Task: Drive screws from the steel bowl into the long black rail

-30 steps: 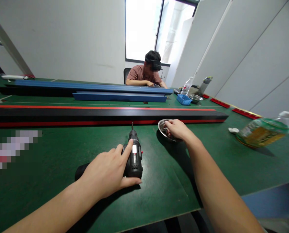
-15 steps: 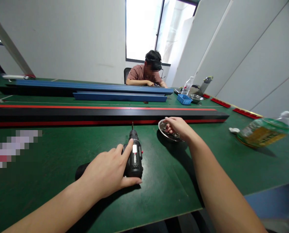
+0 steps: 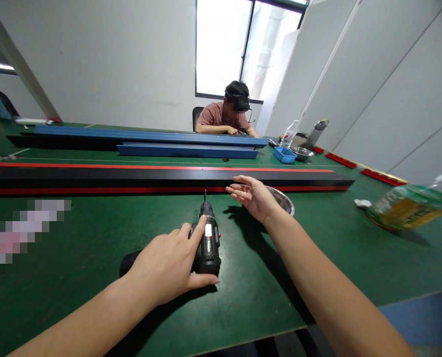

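A black cordless drill [image 3: 208, 243] lies on the green table [image 3: 76, 258], its bit pointing away from me. My left hand [image 3: 165, 267] grips its handle, the index finger stretched along the body. My right hand [image 3: 251, 196] hovers just right of the bit's tip, left of a small metal bowl [image 3: 283, 201]. Its fingers point left with the tips drawn together; what they pinch is too small to see.
A long black and red rail [image 3: 161, 177] runs across the table behind the drill, with blue rails [image 3: 150, 141] farther back. A person sits at the far end. A blue tray [image 3: 284, 155], bottles and a green-capped bottle [image 3: 407, 208] lie to the right.
My right hand has lifted out of the metal bowl and moved left toward the drill bit. My left hand stays on the drill.
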Action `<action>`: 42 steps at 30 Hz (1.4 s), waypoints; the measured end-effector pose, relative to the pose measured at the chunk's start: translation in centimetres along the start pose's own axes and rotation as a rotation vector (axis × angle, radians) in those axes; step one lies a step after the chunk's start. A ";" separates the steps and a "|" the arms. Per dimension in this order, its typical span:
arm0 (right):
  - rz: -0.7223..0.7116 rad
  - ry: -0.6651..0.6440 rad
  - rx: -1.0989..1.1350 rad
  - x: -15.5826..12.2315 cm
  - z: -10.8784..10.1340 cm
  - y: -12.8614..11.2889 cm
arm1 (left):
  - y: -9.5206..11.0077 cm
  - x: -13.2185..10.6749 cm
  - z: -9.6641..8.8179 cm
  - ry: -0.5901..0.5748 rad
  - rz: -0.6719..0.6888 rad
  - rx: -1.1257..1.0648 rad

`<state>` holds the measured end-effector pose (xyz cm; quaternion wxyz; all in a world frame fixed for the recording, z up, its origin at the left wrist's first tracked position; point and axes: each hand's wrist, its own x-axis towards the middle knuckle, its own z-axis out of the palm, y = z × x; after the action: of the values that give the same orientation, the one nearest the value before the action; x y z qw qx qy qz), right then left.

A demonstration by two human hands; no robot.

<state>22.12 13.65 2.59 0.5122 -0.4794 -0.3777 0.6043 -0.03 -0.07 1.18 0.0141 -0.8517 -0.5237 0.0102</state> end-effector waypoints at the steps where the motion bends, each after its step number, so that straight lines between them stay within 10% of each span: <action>1: 0.008 0.001 0.018 0.3 0.9 0.5 | 0.0 0.0 0.0 -0.003 -0.001 -0.001; 14: -0.127 0.078 0.054 6.5 3.6 7.3 | 0.2 -0.4 -1.5 -0.108 0.015 -0.058; 42: -0.236 -0.081 0.011 5.7 3.1 7.9 | 0.3 -0.2 -2.5 -0.156 0.054 -0.098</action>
<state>17.01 17.81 -5.17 0.5667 -0.4042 -0.4483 0.5608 0.18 -0.41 3.70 -0.0685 -0.8619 -0.4998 0.0511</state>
